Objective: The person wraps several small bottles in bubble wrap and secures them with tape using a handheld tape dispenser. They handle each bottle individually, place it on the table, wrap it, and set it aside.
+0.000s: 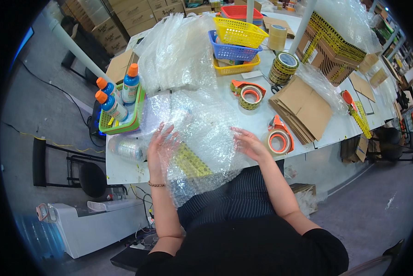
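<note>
A clear bubble wrap sheet lies crumpled across the table before me and hangs over its front edge. My left hand is at the sheet's left side, its spread fingers partly covered by the film. At the right edge, the fingertips of my right hand touch the wrap, fingers apart. A yellow-and-black patterned strip shows through the plastic between my hands. Beside my left wrist lies a bubble-wrapped bottle. Three blue bottles with orange caps stand in a green and yellow plastic basket.
Behind the sheet rises a bubble wrap stack. Two tape dispensers and flattened cartons lie right. Stacked plastic baskets, tape rolls and a taped carton stand farther back. A post rises left.
</note>
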The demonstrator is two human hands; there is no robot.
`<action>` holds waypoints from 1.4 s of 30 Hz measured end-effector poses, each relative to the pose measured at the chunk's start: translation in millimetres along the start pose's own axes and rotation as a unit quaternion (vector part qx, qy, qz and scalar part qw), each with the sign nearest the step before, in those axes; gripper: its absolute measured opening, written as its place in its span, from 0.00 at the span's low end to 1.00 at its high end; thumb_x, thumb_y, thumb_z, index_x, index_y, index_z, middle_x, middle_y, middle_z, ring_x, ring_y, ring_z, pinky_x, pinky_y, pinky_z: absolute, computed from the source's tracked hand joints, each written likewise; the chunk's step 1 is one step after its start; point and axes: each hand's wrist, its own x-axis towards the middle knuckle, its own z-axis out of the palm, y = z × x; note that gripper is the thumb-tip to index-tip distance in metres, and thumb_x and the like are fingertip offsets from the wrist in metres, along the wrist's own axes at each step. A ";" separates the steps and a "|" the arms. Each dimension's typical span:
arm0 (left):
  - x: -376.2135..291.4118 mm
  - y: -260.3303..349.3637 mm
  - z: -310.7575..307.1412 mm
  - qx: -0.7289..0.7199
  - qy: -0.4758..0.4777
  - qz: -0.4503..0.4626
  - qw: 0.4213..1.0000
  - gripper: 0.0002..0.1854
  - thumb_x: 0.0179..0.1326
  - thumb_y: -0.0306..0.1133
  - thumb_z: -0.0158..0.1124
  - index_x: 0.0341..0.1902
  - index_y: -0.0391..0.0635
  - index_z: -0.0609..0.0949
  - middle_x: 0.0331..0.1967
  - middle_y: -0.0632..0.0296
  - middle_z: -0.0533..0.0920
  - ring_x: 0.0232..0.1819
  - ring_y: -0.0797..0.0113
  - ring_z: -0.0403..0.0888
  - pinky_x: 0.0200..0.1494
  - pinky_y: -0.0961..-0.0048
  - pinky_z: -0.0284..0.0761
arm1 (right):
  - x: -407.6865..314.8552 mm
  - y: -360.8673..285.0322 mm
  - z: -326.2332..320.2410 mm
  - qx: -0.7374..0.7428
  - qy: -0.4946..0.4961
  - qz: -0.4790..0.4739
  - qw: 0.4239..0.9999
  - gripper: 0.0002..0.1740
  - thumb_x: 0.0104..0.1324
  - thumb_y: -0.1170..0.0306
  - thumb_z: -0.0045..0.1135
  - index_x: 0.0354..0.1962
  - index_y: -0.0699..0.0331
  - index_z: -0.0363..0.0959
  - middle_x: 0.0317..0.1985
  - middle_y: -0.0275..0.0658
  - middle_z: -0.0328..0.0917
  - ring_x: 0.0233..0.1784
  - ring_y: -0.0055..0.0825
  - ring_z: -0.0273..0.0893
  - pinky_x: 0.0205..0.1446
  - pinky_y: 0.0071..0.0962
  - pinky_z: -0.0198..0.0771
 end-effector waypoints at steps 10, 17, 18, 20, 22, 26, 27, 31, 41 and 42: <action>26.7 -23.9 -69.8 0.602 0.063 0.173 0.777 0.32 0.63 0.25 0.54 0.72 0.41 0.65 0.60 0.42 0.77 0.62 0.51 0.77 0.64 0.62 0.70 | -35.8 -15.2 -9.6 -0.256 0.132 -0.006 0.958 0.25 0.68 0.75 0.55 0.63 0.59 0.71 0.36 0.36 0.84 0.26 0.12 0.74 0.30 0.16 0.73; 67.7 -15.1 -56.8 0.647 -0.074 0.008 0.759 0.53 0.50 0.39 0.71 0.78 0.47 0.52 0.64 0.39 0.73 0.62 0.46 0.76 0.65 0.61 0.70 | -41.3 -8.1 -15.3 -0.355 0.163 -0.075 0.917 0.29 0.67 0.78 0.53 0.66 0.55 0.68 0.33 0.37 0.83 0.21 0.15 0.74 0.29 0.18 0.72; 69.6 -15.2 -55.5 0.642 -0.095 0.000 0.761 0.56 0.48 0.41 0.73 0.79 0.47 0.51 0.65 0.39 0.72 0.63 0.47 0.75 0.65 0.61 0.70 | -40.4 -8.2 -16.6 -0.369 0.170 -0.078 0.911 0.30 0.67 0.79 0.53 0.66 0.54 0.68 0.32 0.38 0.83 0.21 0.16 0.75 0.28 0.20 0.73; 69.2 -21.9 -54.8 0.628 -0.120 -0.018 0.769 0.59 0.46 0.43 0.76 0.79 0.48 0.52 0.66 0.40 0.72 0.64 0.48 0.75 0.65 0.61 0.70 | -37.4 -8.9 -18.9 -0.393 0.171 -0.087 0.899 0.31 0.66 0.80 0.52 0.66 0.52 0.69 0.32 0.38 0.83 0.21 0.18 0.77 0.28 0.22 0.74; 67.6 -34.2 -55.2 0.609 -0.140 -0.039 0.779 0.58 0.45 0.42 0.78 0.78 0.50 0.55 0.66 0.42 0.72 0.65 0.49 0.73 0.66 0.61 0.69 | -33.8 -10.3 -20.6 -0.411 0.169 -0.087 0.892 0.32 0.65 0.81 0.52 0.66 0.50 0.69 0.33 0.37 0.83 0.21 0.18 0.77 0.29 0.22 0.75; 62.7 -42.4 -63.0 0.507 -0.052 -0.039 0.859 0.53 0.43 0.35 0.80 0.75 0.43 0.63 0.64 0.48 0.75 0.62 0.57 0.76 0.62 0.63 0.73 | -29.4 -14.2 -21.6 -0.439 0.157 -0.085 0.881 0.33 0.64 0.82 0.51 0.66 0.48 0.69 0.32 0.38 0.82 0.23 0.18 0.77 0.32 0.24 0.78; 58.6 -40.2 -64.6 0.480 -0.032 -0.047 0.875 0.51 0.43 0.34 0.80 0.73 0.42 0.64 0.63 0.49 0.76 0.61 0.59 0.77 0.60 0.64 0.74 | -28.8 -15.3 -21.1 -0.433 0.157 -0.083 0.884 0.33 0.64 0.82 0.51 0.66 0.48 0.69 0.32 0.38 0.82 0.24 0.18 0.78 0.33 0.24 0.78; 27.5 -18.0 -61.0 0.450 0.064 0.003 0.891 0.49 0.42 0.31 0.82 0.70 0.34 0.67 0.57 0.48 0.80 0.51 0.64 0.82 0.51 0.69 0.79 | -18.7 -24.6 -14.5 -0.491 0.120 -0.118 0.855 0.33 0.66 0.80 0.51 0.67 0.47 0.68 0.33 0.38 0.82 0.27 0.14 0.75 0.33 0.21 0.76; -64.8 56.5 -40.1 0.277 0.201 0.147 0.928 0.44 0.46 0.17 0.75 0.70 0.35 0.67 0.56 0.50 0.78 0.49 0.65 0.82 0.50 0.72 0.81 | 86.7 -116.9 42.8 -0.655 -0.154 -0.116 0.730 0.32 0.63 0.80 0.49 0.62 0.41 0.73 0.34 0.40 0.83 0.31 0.22 0.79 0.41 0.28 0.77; -67.9 58.4 -40.7 0.291 0.195 0.153 0.924 0.45 0.46 0.17 0.75 0.71 0.36 0.67 0.57 0.50 0.77 0.51 0.65 0.81 0.51 0.71 0.81 | 104.2 -126.2 51.7 -0.686 -0.193 -0.131 0.689 0.33 0.62 0.80 0.49 0.61 0.41 0.74 0.34 0.39 0.84 0.31 0.23 0.79 0.40 0.29 0.77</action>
